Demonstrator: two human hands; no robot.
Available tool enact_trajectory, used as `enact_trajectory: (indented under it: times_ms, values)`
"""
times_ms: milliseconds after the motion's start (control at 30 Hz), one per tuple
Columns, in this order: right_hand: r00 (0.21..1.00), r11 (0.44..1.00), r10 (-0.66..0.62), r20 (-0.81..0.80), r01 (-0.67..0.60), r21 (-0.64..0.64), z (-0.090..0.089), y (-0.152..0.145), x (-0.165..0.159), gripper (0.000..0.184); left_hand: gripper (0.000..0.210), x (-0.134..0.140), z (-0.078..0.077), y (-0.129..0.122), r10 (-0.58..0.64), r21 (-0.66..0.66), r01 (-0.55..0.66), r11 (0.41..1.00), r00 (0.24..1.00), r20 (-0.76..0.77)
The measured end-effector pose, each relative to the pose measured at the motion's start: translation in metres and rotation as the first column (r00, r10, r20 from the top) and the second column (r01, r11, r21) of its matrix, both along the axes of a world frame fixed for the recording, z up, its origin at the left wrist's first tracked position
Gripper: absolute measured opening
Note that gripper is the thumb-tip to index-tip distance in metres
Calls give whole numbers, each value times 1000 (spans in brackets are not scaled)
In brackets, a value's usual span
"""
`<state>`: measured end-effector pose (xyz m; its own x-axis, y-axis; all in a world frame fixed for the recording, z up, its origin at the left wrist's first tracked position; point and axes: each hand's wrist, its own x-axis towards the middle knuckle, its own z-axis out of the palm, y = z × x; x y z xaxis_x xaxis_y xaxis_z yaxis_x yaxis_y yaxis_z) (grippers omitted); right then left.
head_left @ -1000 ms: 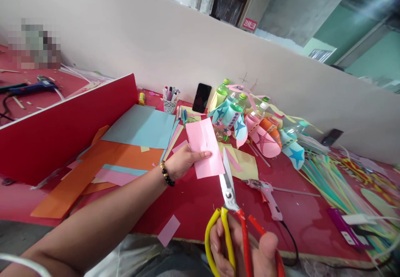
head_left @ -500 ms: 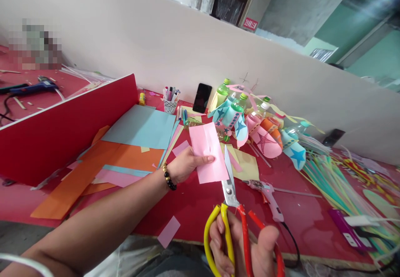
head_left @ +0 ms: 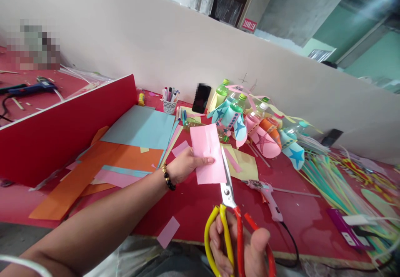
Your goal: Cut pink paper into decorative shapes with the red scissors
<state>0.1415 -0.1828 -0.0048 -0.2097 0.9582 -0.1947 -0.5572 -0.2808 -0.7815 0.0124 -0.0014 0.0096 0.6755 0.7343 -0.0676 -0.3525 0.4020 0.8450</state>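
Note:
My left hand [head_left: 184, 165] pinches a pink sheet of paper [head_left: 206, 143] near its middle, thumb on top, holding it above the red table. In my right hand [head_left: 231, 239] is a pair of scissors [head_left: 229, 193] with one yellow and one red handle, my fingers passing through the loops. The blades point up and away from me, lying along the paper's right edge; one blade is partly hidden by the paper. A small pink paper piece [head_left: 168, 232] lies at the table's front edge.
Blue sheets [head_left: 140, 127] and orange strips [head_left: 67, 181] lie to the left. A pink glue gun [head_left: 268, 200] rests on the right, near a purple power strip [head_left: 348, 229]. Decorated bottles [head_left: 240, 114], a pen cup [head_left: 169, 105] and a phone [head_left: 201, 97] stand at the back.
The scissors' blades have come closer together along the paper's right edge, and the red handle has moved left toward the yellow one. My left hand stays nearly still.

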Motion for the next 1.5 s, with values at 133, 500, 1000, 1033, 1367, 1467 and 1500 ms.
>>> enact_trajectory:
  times_ms: [133, 500, 1000, 1033, 1367, 1467, 1500]
  values:
    - [996, 999, 34, -83, -32, 29, 9, 5, -1, 76, 41, 2, 3, -6, -58, 19, 58, 998, 998, 33]
    - [990, 997, 2, -138, 9, 80, 0, 10, -3, 77, 39, 6, 4, -12, -66, 18, 65, 998, 995, 72]
    - [991, 998, -25, -129, 33, 61, 12, 16, -1, 73, 36, 8, -4, -17, -170, 102, 170, 980, 985, -14]
    - [990, 998, -31, -138, 39, 56, 11, 16, -1, 74, 35, 8, -4, -17, -166, 104, 168, 980, 986, -19]
    - [991, 995, -92, -102, 96, 29, -3, 12, -4, 81, 40, 9, 1, -22, -169, 70, 168, 983, 986, 3]
    - [988, 992, -112, -104, 117, 48, -3, 13, -5, 75, 40, 9, 0, -21, -174, 66, 173, 983, 985, 5]
    - [988, 992, -111, -103, 117, 51, -2, 13, -6, 74, 41, 9, 0, -21, -176, 63, 175, 982, 984, 6]
